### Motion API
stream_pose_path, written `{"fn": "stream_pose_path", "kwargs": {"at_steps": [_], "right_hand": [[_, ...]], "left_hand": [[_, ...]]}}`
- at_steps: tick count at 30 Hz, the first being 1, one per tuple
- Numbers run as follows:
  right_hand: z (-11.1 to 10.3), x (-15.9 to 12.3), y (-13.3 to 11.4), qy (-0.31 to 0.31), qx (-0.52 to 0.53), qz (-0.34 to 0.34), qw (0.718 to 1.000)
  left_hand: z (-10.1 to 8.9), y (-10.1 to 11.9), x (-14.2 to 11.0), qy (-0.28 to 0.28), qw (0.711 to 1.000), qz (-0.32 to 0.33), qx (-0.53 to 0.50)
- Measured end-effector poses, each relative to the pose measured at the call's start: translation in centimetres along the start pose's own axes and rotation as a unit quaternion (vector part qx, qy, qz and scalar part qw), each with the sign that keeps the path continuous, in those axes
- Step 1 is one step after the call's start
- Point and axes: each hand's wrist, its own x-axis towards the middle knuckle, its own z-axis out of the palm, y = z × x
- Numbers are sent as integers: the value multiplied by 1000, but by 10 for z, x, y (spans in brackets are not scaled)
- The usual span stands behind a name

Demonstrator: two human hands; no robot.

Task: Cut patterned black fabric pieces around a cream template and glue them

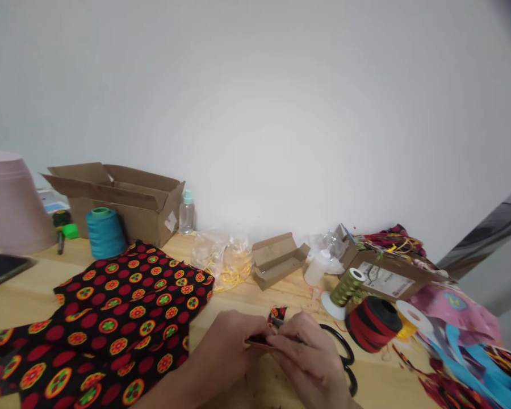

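My left hand (pixel 232 346) is closed, thumb and fingers pinching a small dark folded piece of fabric (pixel 258 341) with a brownish edge. My right hand (pixel 309 358) meets it from the other side, its fingertips closed on the same piece. Most of the piece is hidden by the fingers. Just beyond the fingertips is a small patterned scrap (pixel 278 313). Black-handled scissors (pixel 347 346) lie beside and partly behind my right hand. Left of my hands, a large black cloth (pixel 123 312) with red dots and orange-green flower circles spreads over the table.
A teal thread cone (pixel 105 233) and open carton (pixel 149 218) stand back left, near a pink bin (pixel 15 201). A small open box (pixel 279 264) sits at the centre back. To the right are a green thread spool (pixel 347 287), a red-black ribbon roll (pixel 372 324) and blue ribbon (pixel 472 363).
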Motion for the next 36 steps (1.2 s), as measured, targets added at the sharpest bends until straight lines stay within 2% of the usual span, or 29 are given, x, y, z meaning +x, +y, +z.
{"fn": "stream_pose_path", "kwargs": {"at_steps": [5, 10, 16, 20, 25, 30, 36], "right_hand": [[-3, 2, -2, 1, 35, -4, 999], [-4, 1, -3, 6, 32, -19, 999], [-2, 1, 1, -8, 34, 43, 998], [0, 2, 0, 17, 8, 7, 1000], [1, 2, -3, 51, -25, -27, 998], [0, 0, -4, 76, -18, -2, 997], [0, -1, -2, 78, 12, -4, 997]], "left_hand": [[2, -2, -3, -15, 1000, -7, 9], [1, 0, -4, -31, 999, 1, -39], [0, -3, -1, -21, 998, 8, -51], [0, -2, -1, -7, 1000, 8, -21], [-1, 2, -2, -25, 997, 16, -76], [-3, 4, -1, -9, 998, 24, -63], [-1, 2, -2, -23, 994, 43, -93]]}}
